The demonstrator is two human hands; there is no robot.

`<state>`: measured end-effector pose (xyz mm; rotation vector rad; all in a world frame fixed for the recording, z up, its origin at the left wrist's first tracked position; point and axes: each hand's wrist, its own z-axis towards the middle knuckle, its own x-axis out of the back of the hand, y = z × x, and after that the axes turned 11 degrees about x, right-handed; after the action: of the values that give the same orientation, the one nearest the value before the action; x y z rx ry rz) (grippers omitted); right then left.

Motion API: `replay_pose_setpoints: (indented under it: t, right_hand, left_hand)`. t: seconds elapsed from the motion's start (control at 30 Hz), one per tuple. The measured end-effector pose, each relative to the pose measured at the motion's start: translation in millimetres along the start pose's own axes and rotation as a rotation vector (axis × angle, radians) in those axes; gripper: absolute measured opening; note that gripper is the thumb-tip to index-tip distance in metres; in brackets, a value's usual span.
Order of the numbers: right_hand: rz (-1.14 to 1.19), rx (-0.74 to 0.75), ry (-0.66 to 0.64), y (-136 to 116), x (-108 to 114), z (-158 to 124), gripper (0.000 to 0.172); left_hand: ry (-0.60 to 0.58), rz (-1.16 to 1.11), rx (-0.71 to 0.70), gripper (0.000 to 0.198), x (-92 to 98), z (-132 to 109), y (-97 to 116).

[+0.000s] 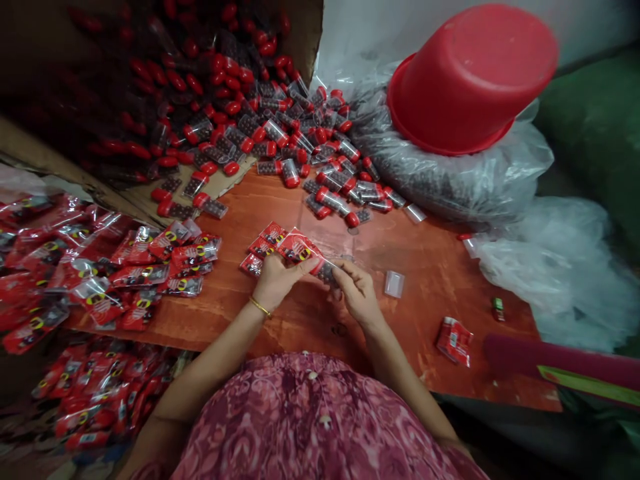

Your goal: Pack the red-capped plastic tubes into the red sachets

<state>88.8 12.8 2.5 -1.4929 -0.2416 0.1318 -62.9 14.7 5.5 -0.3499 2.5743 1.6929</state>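
Both my hands meet over the middle of the orange-red table. With its thumb on top, my left hand (274, 281) grips a red printed packet (299, 245) with a yellow-and-black mark. My right hand (358, 291) pinches the packet's other end, where a clear tube of dark balls (327, 272) shows. Its fingertips partly hide that end. More red printed cards (253, 264) lie just beyond and left of my left hand. A small clear plastic piece (395, 284) lies right of my right hand.
Red-capped tubes (330, 200) spill from a cardboard box (45, 157) at the back left. Filled red packets (145, 273) are heaped at left. A red tub (465, 80) rests upside down on a plastic bag (430, 180). A crumpled red packet (455, 341) lies at right.
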Motion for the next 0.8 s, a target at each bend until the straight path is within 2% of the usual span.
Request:
replay_pose_setpoints:
  t: [0.17, 0.27, 0.37, 0.47, 0.53, 0.63, 0.8]
  right_hand:
    - [0.024, 0.070, 0.152, 9.4, -19.3, -3.9, 0.031]
    - [0.036, 0.027, 0.099, 9.7, -26.6, -2.2, 0.032]
    - [-0.014, 0.047, 0.071, 8.1, -30.4, 0.4, 0.029]
    - [-0.209, 0.192, 0.143, 8.7, -32.2, 0.5, 0.023]
    - [-0.273, 0.244, 0.118, 10.4, -32.7, -0.2, 0.022]
    - [-0.210, 0.216, 0.044, 13.7, -34.7, -0.3, 0.023]
    - [-0.013, 0.102, 0.167, 16.1, -48.1, 2.8, 0.027]
  left_hand:
    - [0.088, -0.257, 0.096, 0.027, -14.7, -1.0, -8.2]
    - [0.084, -0.370, 0.137, 0.031, -19.7, -1.5, -8.5]
    - [0.082, -0.462, 0.105, 0.031, -21.3, -1.1, -9.1]
    - [0.064, -0.493, 0.102, 0.030, -19.7, 0.5, -7.9]
    - [0.017, -0.504, 0.126, 0.030, -17.6, 1.9, -5.1]
    - [-0.022, -0.498, 0.142, 0.032, -16.2, 3.2, -0.8]
    - [0.038, -0.401, 0.127, 0.033, -21.0, -0.8, -2.5]
